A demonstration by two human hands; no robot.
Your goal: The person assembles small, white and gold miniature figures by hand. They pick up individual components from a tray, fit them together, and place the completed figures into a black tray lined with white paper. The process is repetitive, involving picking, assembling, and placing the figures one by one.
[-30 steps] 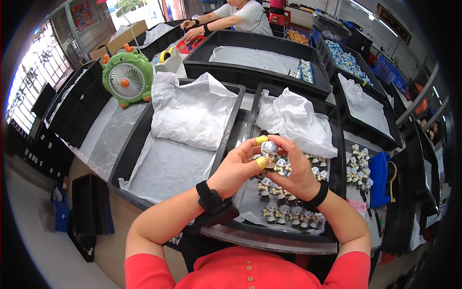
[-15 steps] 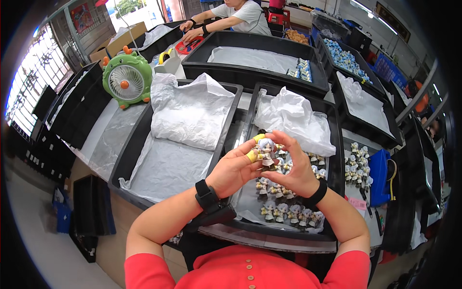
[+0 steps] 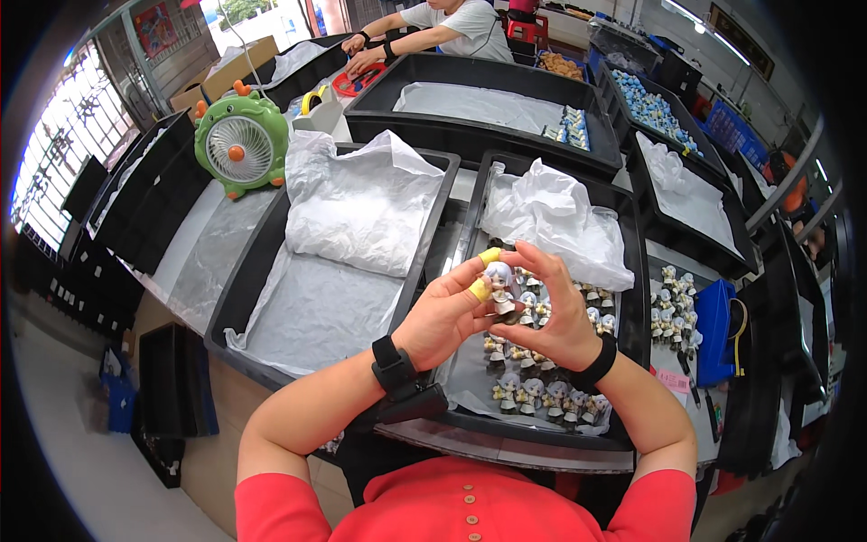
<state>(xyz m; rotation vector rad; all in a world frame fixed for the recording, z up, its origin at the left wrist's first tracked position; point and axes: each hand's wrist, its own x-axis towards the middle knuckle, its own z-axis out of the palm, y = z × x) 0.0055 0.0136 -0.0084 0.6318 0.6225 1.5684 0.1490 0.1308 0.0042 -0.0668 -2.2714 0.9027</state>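
A small figurine (image 3: 499,287) with pale hair and a white outfit is held up between my two hands, over the right-hand tray. My left hand (image 3: 442,318) is closed on its left side, with yellow covers on two fingertips. Curving round from the other side, my right hand (image 3: 562,318) has its thumb near the dark base and its fingers near the head. Part of the figurine is hidden by my fingers. Below, similar figurines (image 3: 531,395) stand in rows in the black tray (image 3: 632,244), which is lined with white paper.
Left of my hands lies a paper-lined black tray (image 3: 239,285). A green fan (image 3: 237,144) stands beyond it. More figurines (image 3: 670,312) and a blue bin (image 3: 718,334) are at right. Across the table, a co-worker's hands (image 3: 359,56) work by a larger black tray (image 3: 479,131).
The figurine has turned slightly between my fingers, so its face points a little more aside. My hands stay in nearly the same place, and the whole view has shifted a little.
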